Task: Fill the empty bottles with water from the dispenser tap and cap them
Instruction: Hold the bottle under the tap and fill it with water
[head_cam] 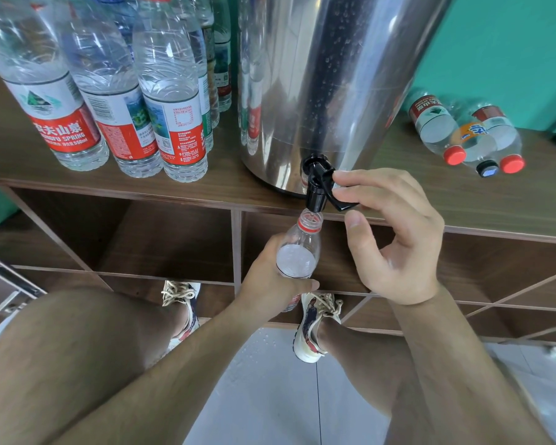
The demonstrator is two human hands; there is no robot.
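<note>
A steel water dispenser (pixel 328 75) stands on a wooden shelf top (pixel 225 175), its black tap (pixel 318 184) hanging over the front edge. My left hand (pixel 270 281) grips an uncapped clear bottle (pixel 299 248) with its mouth right under the tap spout; water stands high inside the bottle. My right hand (pixel 389 232) curls its fingers over the tap's black lever (pixel 339 200), the thumb tip just below the lever.
Several upright capped bottles (pixel 116 91) with red and white labels crowd the shelf top left of the dispenser. Three capped bottles (pixel 469 136) lie on their sides to its right. Open cubbies sit below the shelf edge. Water drops spot the tiled floor (pixel 264 380) by my shoes.
</note>
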